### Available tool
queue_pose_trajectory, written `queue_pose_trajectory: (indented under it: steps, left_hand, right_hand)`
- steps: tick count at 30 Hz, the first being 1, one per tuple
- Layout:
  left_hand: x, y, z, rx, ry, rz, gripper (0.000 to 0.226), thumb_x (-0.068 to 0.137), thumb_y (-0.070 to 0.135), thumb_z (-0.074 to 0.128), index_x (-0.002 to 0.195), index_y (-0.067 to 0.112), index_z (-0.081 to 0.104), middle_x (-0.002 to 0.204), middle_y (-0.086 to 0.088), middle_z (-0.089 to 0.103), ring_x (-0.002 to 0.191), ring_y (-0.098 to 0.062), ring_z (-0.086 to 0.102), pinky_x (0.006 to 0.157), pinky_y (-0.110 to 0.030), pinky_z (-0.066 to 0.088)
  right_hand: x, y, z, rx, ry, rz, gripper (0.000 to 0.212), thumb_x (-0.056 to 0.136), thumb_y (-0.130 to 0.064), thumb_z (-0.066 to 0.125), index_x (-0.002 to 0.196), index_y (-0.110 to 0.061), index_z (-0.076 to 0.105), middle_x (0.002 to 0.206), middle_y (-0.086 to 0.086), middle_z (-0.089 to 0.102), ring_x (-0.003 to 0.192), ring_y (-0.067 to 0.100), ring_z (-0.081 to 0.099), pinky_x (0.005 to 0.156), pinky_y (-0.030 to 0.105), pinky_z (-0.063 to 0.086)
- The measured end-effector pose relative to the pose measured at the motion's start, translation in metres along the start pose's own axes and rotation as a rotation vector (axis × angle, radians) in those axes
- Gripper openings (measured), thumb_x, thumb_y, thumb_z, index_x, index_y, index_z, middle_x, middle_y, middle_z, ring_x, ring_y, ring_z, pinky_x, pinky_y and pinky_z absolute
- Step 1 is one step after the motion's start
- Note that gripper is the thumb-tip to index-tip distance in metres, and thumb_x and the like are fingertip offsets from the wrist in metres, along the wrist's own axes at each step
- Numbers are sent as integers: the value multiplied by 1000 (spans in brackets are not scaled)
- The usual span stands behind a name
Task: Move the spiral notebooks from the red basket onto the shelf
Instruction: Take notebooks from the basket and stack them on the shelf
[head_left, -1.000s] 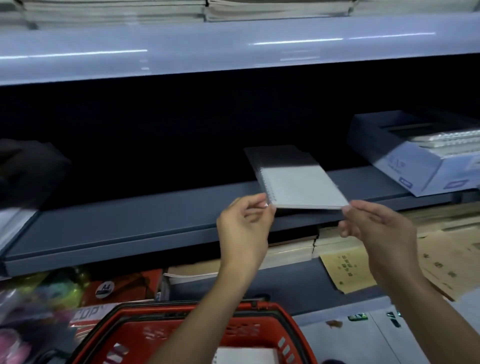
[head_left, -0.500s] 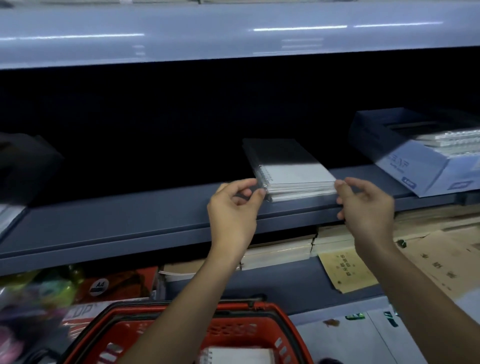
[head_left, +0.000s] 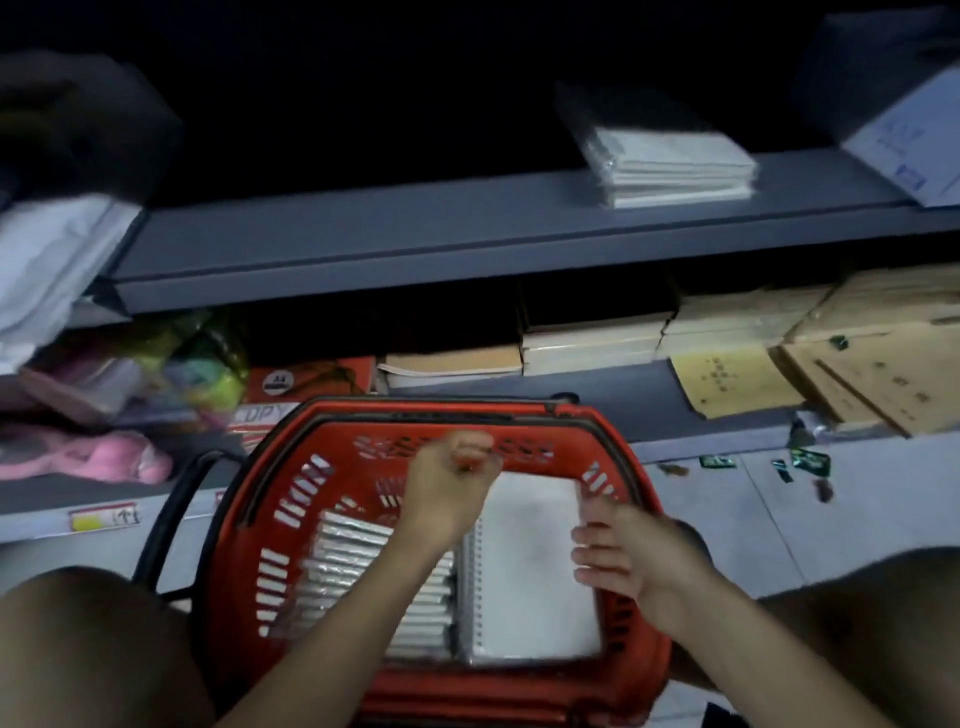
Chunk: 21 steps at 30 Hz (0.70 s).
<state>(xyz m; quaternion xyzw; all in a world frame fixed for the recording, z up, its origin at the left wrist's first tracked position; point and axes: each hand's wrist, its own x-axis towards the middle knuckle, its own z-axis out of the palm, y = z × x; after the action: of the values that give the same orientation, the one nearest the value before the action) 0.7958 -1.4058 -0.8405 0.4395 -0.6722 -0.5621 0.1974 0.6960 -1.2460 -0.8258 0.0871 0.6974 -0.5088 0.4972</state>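
Observation:
The red basket (head_left: 244, 525) stands on the floor between my knees. Inside it a white spiral notebook (head_left: 524, 571) lies flat at the right, and several more notebooks (head_left: 363, 571) stand on edge in a row at the left. My left hand (head_left: 452, 488) hovers over the basket's far part, fingers curled, holding nothing. My right hand (head_left: 628, 551) is spread over the right edge of the flat notebook, at the basket's right wall. A stack of spiral notebooks (head_left: 670, 166) rests on the grey shelf (head_left: 363, 228) at upper right.
A blue-white box (head_left: 904, 140) sits on the shelf right of the stack. White packets (head_left: 47, 260) lie at the shelf's left end. The lower shelf holds brown envelopes (head_left: 737, 379), paper reams and colourful items. My knees frame the basket.
Both hands let go of the stack on the shelf and dropped down into the basket. The view tilted down from the shelf to the basket.

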Motion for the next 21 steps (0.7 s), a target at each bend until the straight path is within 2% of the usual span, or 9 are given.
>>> queue_pose_trajectory:
  steps: [3, 6, 8, 12, 14, 16, 17, 19, 21]
  left_hand:
    - [-25, -54, -6, 263, -150, -190, 16, 81, 1, 71, 92, 12, 69, 83, 2, 66, 83, -12, 64, 67, -7, 44]
    - [-42, -76, -5, 416, -206, -242, 18, 78, 6, 70, 87, 17, 60, 85, 0, 66, 82, -16, 64, 64, -16, 42]
    - [-47, -78, -1, 440, -173, -248, 16, 77, 6, 68, 87, 14, 61, 90, -5, 72, 82, -19, 66, 66, -17, 42]
    - [-52, -80, 2, 393, -163, -307, 30, 78, 14, 67, 107, 9, 66, 103, -4, 75, 96, -22, 71, 77, -23, 52]
    - [-54, -80, 1, 359, -168, -330, 27, 78, 12, 62, 105, 13, 68, 103, -2, 76, 96, -21, 71, 82, -25, 54]
    - [-57, -78, -1, 296, -198, -361, 22, 77, 13, 58, 93, 20, 72, 97, 1, 77, 91, -18, 72, 84, -28, 57]
    - [-58, -77, -2, 252, -210, -380, 19, 77, 13, 57, 85, 22, 73, 91, 2, 77, 84, -17, 72, 80, -28, 58]
    - [-61, -71, -4, 166, -212, -404, 19, 84, 11, 58, 73, 22, 68, 77, 4, 73, 64, -13, 66, 60, -22, 54]
    - [-63, -64, -6, 90, -198, -416, 25, 91, 11, 59, 72, 26, 62, 69, 7, 65, 54, -8, 57, 51, -18, 44]
  right_hand:
    - [28, 46, 3, -186, 113, -22, 24, 92, -25, 67, 105, -4, 65, 94, 8, 63, 92, 26, 61, 81, 38, 54]
    - [34, 74, 10, -442, 177, -85, 34, 90, -29, 66, 116, -7, 68, 109, 5, 70, 103, 24, 65, 83, 28, 49]
    - [31, 80, 15, -519, 193, -116, 32, 91, -29, 64, 116, -10, 69, 108, 2, 69, 109, 23, 65, 86, 26, 47]
    - [24, 78, 21, -531, 202, -135, 12, 92, -23, 65, 93, -13, 71, 91, -3, 64, 94, 20, 63, 82, 25, 46]
    - [25, 78, 22, -485, 206, -114, 12, 89, -22, 67, 87, -11, 71, 90, 0, 70, 85, 17, 64, 76, 26, 46]
    - [28, 80, 21, -442, 220, -99, 17, 85, -22, 70, 92, -8, 73, 91, 6, 73, 83, 19, 67, 72, 28, 50]
    - [29, 80, 20, -414, 226, -95, 18, 83, -21, 72, 94, -6, 72, 92, 8, 74, 82, 20, 67, 70, 28, 50]
    - [26, 78, 17, -336, 222, -96, 15, 83, -16, 75, 90, -3, 71, 92, 12, 73, 76, 22, 65, 63, 28, 48]
    - [22, 75, 14, -236, 196, -86, 9, 85, -9, 75, 84, -2, 69, 87, 12, 69, 72, 20, 62, 67, 31, 49]
